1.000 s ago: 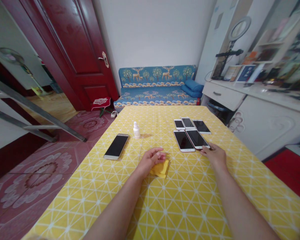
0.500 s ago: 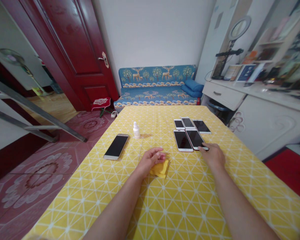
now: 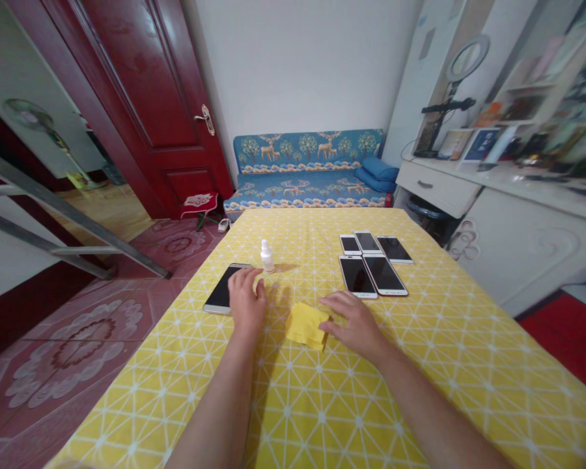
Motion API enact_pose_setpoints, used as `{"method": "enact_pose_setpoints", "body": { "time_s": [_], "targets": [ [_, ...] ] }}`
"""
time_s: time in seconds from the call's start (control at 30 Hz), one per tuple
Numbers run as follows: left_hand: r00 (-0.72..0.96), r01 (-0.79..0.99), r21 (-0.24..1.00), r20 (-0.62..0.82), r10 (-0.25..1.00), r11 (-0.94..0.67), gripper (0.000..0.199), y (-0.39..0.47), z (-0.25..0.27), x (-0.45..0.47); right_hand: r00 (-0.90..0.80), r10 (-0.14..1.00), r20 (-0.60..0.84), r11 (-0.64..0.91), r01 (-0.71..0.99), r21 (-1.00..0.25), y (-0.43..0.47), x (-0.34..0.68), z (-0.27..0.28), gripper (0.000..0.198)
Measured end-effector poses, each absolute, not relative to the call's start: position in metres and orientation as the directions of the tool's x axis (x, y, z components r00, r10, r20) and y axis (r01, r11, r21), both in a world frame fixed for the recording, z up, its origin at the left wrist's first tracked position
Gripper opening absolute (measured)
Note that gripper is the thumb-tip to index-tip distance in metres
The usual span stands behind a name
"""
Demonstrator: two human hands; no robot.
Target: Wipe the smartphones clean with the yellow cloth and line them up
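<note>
My left hand [image 3: 247,298] is over the right side of a smartphone [image 3: 221,291] with a dark screen and pale edges, its fingers apart and partly covering it. Whether it touches the phone I cannot tell. Just beyond those fingers a small white bottle [image 3: 267,258] stands upright. A folded yellow cloth [image 3: 306,324] lies flat on the table between my hands. My right hand [image 3: 356,322] is at the cloth's right edge, thumb and fingers spread, holding nothing.
Several more phones lie in a group at the right, among them a white one [image 3: 385,274] nearest my right hand. A yellow patterned tablecloth [image 3: 322,410] covers the table. Beyond it stand a blue sofa [image 3: 297,185] and, at the right, a white dresser [image 3: 439,185].
My right hand has left the phone at the right and moved left to the cloth. My left hand has moved from the cloth to the phone at the left.
</note>
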State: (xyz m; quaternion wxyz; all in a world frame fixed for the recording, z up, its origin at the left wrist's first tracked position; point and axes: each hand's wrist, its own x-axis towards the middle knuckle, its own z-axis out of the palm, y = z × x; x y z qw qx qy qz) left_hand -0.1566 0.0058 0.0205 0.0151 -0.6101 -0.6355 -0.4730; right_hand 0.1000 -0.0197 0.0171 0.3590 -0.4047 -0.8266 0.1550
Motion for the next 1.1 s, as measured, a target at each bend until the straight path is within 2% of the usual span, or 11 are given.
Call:
{"method": "enact_pose_setpoints", "body": {
  "time_s": [0.07, 0.13, 0.2, 0.27, 0.33, 0.43, 0.6, 0.67, 0.93, 1.1],
  "targets": [
    [-0.348, 0.873, 0.487, 0.593, 0.726, 0.021, 0.039, 0.006, 0.021, -0.17, -0.542, 0.749, 0.38, 0.656, 0.531, -0.536, -0.027, 0.087, 0.019, 0.065],
    [-0.444, 0.878, 0.424, 0.553, 0.705, 0.221, 0.056, 0.006, 0.018, -0.179, -0.618, 0.729, 0.293, 0.663, 0.534, -0.524, -0.032, 0.079, 0.018, 0.084],
    [-0.516, 0.85, 0.379, 0.464, 0.72, 0.365, 0.072, 0.006, 0.015, -0.183, -0.644, 0.729, 0.232, 0.654, 0.556, -0.514, -0.034, 0.077, 0.015, 0.086],
    [-0.55, 0.83, 0.332, 0.356, 0.756, 0.448, 0.079, 0.007, 0.013, -0.185, -0.646, 0.738, 0.197, 0.64, 0.577, -0.507, -0.034, 0.077, 0.013, 0.077],
    [-0.557, 0.826, 0.294, 0.287, 0.779, 0.482, 0.078, 0.007, 0.012, -0.187, -0.64, 0.746, 0.183, 0.63, 0.59, -0.504, -0.034, 0.077, 0.013, 0.068],
    [-0.569, 0.817, 0.297, 0.277, 0.775, 0.494, 0.074, 0.008, 0.016, -0.19, -0.642, 0.747, 0.171, 0.626, 0.594, -0.505, -0.035, 0.078, 0.013, 0.064],
    [-0.615, 0.786, 0.278, 0.269, 0.741, 0.552, 0.078, 0.005, 0.026, -0.189, -0.661, 0.736, 0.147, 0.63, 0.588, -0.508, -0.035, 0.079, 0.013, 0.084],
    [-0.644, 0.763, 0.272, 0.242, 0.726, 0.586, 0.081, 0.003, 0.031, -0.187, -0.667, 0.731, 0.145, 0.633, 0.584, -0.508, -0.035, 0.079, 0.013, 0.086],
    [-0.64, 0.762, 0.232, 0.126, 0.758, 0.605, 0.092, -0.005, 0.046, -0.178, -0.61, 0.75, 0.255, 0.643, 0.584, -0.496, -0.035, 0.076, 0.012, 0.056],
    [-0.609, 0.768, 0.295, 0.061, 0.79, 0.569, 0.091, -0.006, 0.047, -0.181, -0.607, 0.726, 0.323, 0.68, 0.567, -0.464, -0.032, 0.076, 0.007, 0.041]
  ]
}}
